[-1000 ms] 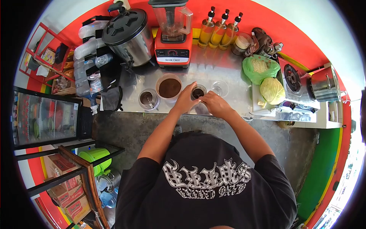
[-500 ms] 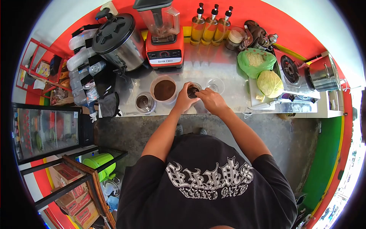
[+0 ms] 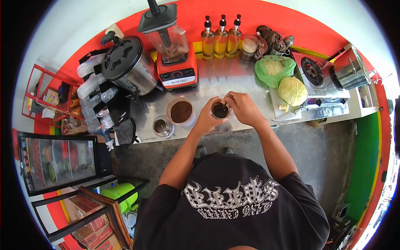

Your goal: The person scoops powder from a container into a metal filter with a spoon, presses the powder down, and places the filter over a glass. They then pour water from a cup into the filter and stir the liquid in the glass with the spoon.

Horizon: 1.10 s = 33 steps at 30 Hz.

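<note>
A small clear cup (image 3: pixel 220 110) with dark contents is gripped by my left hand (image 3: pixel 205 118), whose fingers wrap round its left side. Over the cup's right rim, my right hand (image 3: pixel 244 109) has its fingers pinched together; what they hold is too small to make out. Left of the cup stands a tub of brown powder (image 3: pixel 181 111), and beside that a steel-and-glass container (image 3: pixel 163 126) with a dark inside.
Behind the tub are a red blender (image 3: pixel 177 73) and a large steel pot with a black lid (image 3: pixel 125 62). Oil bottles (image 3: pixel 221 41) line the wall. To the right are a green bag (image 3: pixel 273 71), a cabbage (image 3: pixel 292 91) and a stove (image 3: pixel 314 75).
The view has shifted and tilted. My right hand has risen relative to the cup, its fingers now at the upper right rim. The clear round lid-like item on the counter is no longer visible.
</note>
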Each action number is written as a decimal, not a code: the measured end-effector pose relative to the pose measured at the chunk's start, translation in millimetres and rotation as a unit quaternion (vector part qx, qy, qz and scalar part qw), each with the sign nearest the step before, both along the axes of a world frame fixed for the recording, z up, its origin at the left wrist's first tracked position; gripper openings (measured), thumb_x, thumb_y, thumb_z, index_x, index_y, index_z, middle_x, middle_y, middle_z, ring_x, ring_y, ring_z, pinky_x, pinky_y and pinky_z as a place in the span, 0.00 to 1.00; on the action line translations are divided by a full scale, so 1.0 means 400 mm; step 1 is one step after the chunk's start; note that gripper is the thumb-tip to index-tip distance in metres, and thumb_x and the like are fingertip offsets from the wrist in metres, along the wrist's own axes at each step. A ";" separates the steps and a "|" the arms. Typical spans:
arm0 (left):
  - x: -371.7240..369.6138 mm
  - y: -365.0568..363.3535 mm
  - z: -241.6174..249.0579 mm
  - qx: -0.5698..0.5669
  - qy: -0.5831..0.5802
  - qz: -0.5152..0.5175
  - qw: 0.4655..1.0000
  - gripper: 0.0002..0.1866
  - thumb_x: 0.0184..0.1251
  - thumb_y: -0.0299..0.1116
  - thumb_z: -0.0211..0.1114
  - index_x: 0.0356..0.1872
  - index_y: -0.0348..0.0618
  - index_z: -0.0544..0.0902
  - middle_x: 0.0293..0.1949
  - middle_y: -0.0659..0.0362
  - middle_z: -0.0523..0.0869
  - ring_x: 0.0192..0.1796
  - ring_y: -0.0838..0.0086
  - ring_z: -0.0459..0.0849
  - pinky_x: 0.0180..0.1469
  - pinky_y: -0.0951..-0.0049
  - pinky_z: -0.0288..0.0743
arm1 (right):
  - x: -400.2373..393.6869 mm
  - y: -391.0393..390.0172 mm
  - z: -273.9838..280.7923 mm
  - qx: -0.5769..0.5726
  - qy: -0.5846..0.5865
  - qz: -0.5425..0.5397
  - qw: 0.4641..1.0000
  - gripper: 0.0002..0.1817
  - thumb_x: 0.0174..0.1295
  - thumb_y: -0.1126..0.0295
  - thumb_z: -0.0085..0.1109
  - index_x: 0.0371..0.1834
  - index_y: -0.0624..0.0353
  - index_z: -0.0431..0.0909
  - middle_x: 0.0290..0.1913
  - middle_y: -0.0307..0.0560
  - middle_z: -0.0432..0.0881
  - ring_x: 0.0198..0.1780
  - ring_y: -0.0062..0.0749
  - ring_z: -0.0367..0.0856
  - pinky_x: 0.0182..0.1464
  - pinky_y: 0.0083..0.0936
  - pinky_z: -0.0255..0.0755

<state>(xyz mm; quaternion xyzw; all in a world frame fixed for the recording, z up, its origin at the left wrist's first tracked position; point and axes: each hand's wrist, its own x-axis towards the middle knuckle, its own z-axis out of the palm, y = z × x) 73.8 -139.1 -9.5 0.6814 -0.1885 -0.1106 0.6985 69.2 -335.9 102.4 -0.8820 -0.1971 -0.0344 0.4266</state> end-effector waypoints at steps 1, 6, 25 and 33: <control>0.003 0.002 0.034 0.001 -0.005 -0.004 1.000 0.44 0.51 0.27 0.85 0.71 0.40 0.73 0.62 0.56 0.83 0.67 0.70 0.81 0.73 0.66 0.72 | 0.002 -0.003 0.034 0.025 0.018 -0.006 0.999 0.13 0.79 0.69 0.55 0.44 0.70 0.83 0.35 0.61 0.87 0.35 0.54 0.86 0.43 0.40 0.78; 0.034 0.023 0.191 -0.117 0.020 -0.042 0.992 0.43 0.53 0.22 0.84 0.73 0.43 0.72 0.63 0.59 0.82 0.68 0.73 0.80 0.74 0.68 0.71 | 0.029 -0.003 0.172 0.093 0.012 -0.031 0.995 0.13 0.81 0.69 0.54 0.42 0.69 0.83 0.31 0.51 0.84 0.33 0.36 0.82 0.42 0.32 0.77; 0.100 0.057 0.615 -0.322 -0.022 -0.150 0.934 0.46 0.74 0.67 0.66 0.74 0.33 0.72 0.60 0.49 0.86 0.46 0.68 0.89 0.43 0.70 0.85 | 0.184 0.087 0.638 0.190 -0.049 0.121 0.973 0.23 0.88 0.53 0.48 0.38 0.60 0.80 0.26 0.33 0.75 0.28 0.16 0.72 0.33 0.20 0.68; 0.075 0.078 0.678 -0.378 -0.004 -0.128 0.917 0.39 0.74 0.62 0.70 0.70 0.38 0.75 0.50 0.52 0.88 0.44 0.66 0.91 0.39 0.70 0.87 | 0.141 0.117 0.603 0.373 -0.014 0.005 0.928 0.20 0.86 0.59 0.49 0.36 0.60 0.79 0.25 0.34 0.75 0.26 0.16 0.70 0.30 0.19 0.63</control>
